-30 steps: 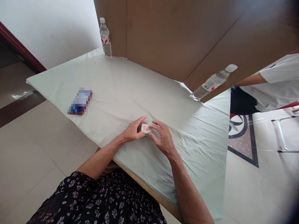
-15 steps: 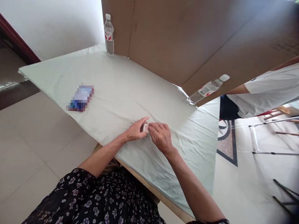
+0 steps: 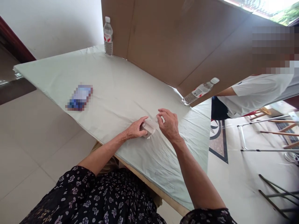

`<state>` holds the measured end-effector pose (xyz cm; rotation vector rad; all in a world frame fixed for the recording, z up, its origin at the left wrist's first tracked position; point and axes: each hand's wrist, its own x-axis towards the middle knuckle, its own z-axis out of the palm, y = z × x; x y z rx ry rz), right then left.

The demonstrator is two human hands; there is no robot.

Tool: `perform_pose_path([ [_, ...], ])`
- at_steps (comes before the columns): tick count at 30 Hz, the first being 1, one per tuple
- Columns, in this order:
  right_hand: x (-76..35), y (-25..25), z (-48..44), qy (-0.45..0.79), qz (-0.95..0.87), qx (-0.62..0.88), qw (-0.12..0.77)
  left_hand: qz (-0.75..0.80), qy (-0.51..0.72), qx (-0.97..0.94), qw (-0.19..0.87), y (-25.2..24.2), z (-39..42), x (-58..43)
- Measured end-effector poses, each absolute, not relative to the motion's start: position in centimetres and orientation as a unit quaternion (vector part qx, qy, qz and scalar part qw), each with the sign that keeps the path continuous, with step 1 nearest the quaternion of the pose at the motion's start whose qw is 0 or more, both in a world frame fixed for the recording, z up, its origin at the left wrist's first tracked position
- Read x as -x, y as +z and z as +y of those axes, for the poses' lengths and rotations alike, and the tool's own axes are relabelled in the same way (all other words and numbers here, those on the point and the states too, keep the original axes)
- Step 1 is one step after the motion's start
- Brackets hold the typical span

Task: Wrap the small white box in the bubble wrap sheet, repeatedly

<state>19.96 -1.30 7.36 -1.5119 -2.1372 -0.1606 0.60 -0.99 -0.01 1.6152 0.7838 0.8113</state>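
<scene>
My left hand curls its thumb and fingers around a small pale object, low over the cloth. Its kind is unclear, as the fingers cover part of it. A thin see-through film stretches from its right side toward my right hand. That hand is raised a little, thumb and forefinger pinched at the film's far end, with a gap ringed between them. The exact grip on the film is hard to see.
Pale cloth covers the table. A blurred-out phone-like item lies at left. One water bottle stands against a tall cardboard panel; another bottle leans at right. Beyond it is a person in a white shirt.
My right hand has moved right and up, away from my left. Clear film now shows between the hands, where the fingertips met at the small object before. The view has shifted slightly.
</scene>
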Motion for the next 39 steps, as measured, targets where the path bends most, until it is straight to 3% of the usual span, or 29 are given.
perform_pose_path([
  [9, -21.5, 8.0, 3.3, -0.006, -0.730, 0.637, 0.248, 0.303, 0.369, -0.627, 0.616, -0.1, -1.0, -0.3],
  [14, -22.2, 8.5, 4.6, -0.002, -0.689, 0.666, 0.286, 0.263, 0.323, -0.533, 0.737, -0.4, -0.8, -0.2],
  [19, -21.3, 8.8, 1.6, 0.003, -0.642, 0.681, 0.352, 0.297, 0.351, -0.497, 0.736, -0.4, -0.4, -0.2],
  [24, -18.0, 8.0, -4.0, 0.029, -0.642, 0.718, 0.269, 0.299, 0.363, -0.489, 0.735, -0.4, -0.3, -0.1],
  [29, -17.0, 5.7, -6.0, 0.022, -0.629, 0.750, 0.202, 0.327, 0.367, -0.526, 0.694, -0.2, -0.5, 0.1],
  [35, -18.9, 4.3, -6.5, 0.182, -0.572, 0.696, 0.394, 0.395, 0.397, -0.676, 0.479, -0.3, -0.8, -0.5],
  [39, -18.5, 4.4, -6.9, 0.243, -0.567, 0.645, 0.451, 0.425, 0.418, -0.702, 0.390, -0.8, -0.6, -1.0],
])
